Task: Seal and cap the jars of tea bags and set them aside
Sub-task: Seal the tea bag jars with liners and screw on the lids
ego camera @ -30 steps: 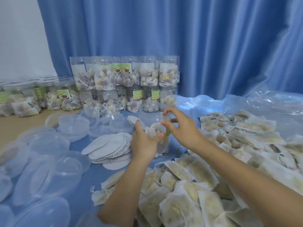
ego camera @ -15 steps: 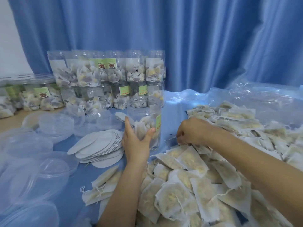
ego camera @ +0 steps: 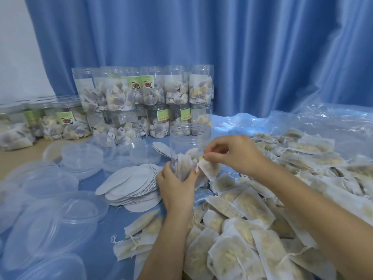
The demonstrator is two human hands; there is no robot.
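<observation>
We see one open jar (ego camera: 188, 146) standing upright on the desk (ego camera: 96, 217), long axis vertical, mouth up, partly filled. Our left hand (ego camera: 176, 184) grips its lower wall; our right hand (ego camera: 234, 153) pinches one tea bag (ego camera: 210, 168) just beside it. Behind stand two tiers of filled jars (ego camera: 141, 98), too overlapped to count, and left lie clear lids (ego camera: 60, 217) and white seal discs (ego camera: 131, 182).

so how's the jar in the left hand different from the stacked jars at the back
The held jar is open-topped and only partly filled; the stacked jars are capped and packed full. The left hand grips the held jar; the stacked ones stand untouched by the curtain. Both are clear plastic.
</observation>
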